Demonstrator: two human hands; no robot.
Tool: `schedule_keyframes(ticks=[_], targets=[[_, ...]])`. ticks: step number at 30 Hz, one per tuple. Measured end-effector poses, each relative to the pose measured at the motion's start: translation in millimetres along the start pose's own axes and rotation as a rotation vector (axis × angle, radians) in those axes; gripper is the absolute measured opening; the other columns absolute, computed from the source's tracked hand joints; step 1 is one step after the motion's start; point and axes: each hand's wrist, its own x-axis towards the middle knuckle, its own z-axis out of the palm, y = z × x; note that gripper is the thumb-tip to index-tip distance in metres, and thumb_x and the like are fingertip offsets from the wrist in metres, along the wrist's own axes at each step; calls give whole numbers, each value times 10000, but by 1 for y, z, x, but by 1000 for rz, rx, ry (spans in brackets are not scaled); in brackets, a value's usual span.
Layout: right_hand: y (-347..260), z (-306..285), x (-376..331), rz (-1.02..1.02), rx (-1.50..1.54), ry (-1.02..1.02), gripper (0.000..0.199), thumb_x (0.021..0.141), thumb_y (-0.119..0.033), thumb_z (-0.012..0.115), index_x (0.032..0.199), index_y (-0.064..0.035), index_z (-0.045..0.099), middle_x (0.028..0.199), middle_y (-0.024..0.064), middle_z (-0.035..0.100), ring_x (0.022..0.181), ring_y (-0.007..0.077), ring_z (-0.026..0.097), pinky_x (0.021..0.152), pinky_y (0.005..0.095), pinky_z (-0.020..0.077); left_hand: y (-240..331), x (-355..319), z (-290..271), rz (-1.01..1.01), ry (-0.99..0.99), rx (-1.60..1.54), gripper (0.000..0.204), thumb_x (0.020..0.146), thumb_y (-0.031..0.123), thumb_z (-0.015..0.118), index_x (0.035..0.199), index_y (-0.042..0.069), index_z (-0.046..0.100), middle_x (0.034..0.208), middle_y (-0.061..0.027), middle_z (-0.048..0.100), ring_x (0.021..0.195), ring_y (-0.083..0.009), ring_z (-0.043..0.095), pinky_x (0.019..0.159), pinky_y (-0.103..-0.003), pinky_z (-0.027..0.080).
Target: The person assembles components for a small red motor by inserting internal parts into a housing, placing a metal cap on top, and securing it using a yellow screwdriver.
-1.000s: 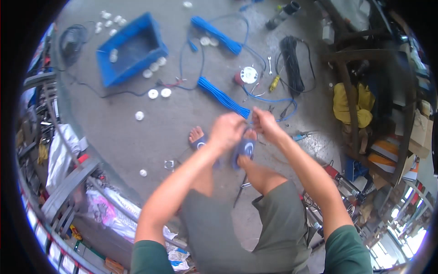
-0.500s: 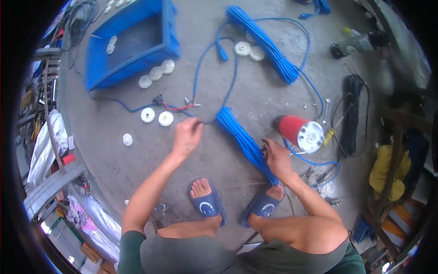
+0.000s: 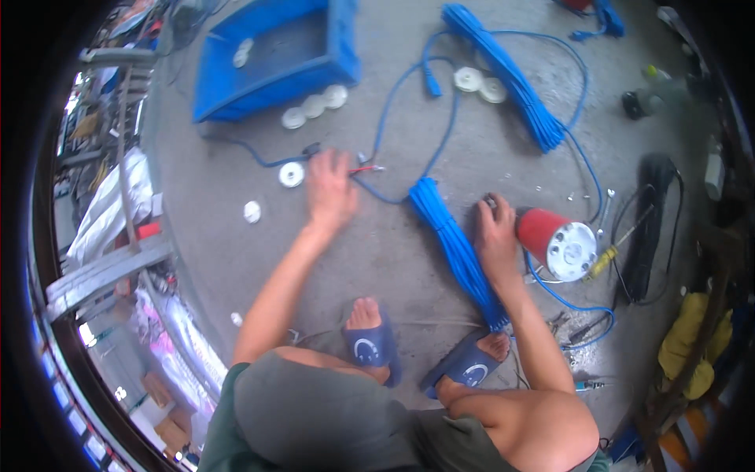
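Observation:
My left hand (image 3: 330, 193) reaches down to the floor with its fingers stretched out, over the spot beside a white round plastic disc (image 3: 291, 174). Beyond its fingertips lie the red wire ends (image 3: 365, 168) of a blue cable and a small dark connector (image 3: 311, 148). What is under the palm is hidden. My right hand (image 3: 497, 232) hovers with curled fingers between a tied bundle of blue cable (image 3: 456, 248) and a red cylinder with a white, holed end (image 3: 557, 245). Something dark shows at its fingertips, too small to name.
A blue plastic crate (image 3: 275, 82) stands at the far left, with several white discs (image 3: 313, 105) along its near side. Another blue cable bundle (image 3: 507, 79) lies far right. A black cable bundle (image 3: 651, 224) and a yellow-handled tool (image 3: 602, 263) lie at right. Metal racks flank the floor.
My left hand has moved forward and now covers the second white disc near the wires. My right hand has gone forward off the blue bundle toward the red cylinder. The whole view has shifted.

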Motion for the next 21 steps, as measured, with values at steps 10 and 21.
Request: schedule_keyframes(ticks=[10, 21], targets=[[-64, 1, -36, 164, 276, -195, 387, 848, -328, 794, 1033, -41, 612, 993, 156, 597, 917, 373, 633, 747, 479, 544, -45, 46, -50, -157, -165, -309, 185, 990, 246, 637, 1001, 61, 640, 788, -47, 599, 787, -229, 609, 709, -412, 499], [-99, 3, -33, 319, 254, -276, 882, 737, -339, 895, 1389, 57, 454, 1195, 257, 515, 1050, 447, 616, 833, 493, 545, 37, 5, -98, -785, -765, -1801, 371, 1080, 235, 503, 1417, 82, 469, 1053, -183, 686, 887, -276, 682, 699, -402, 564]])
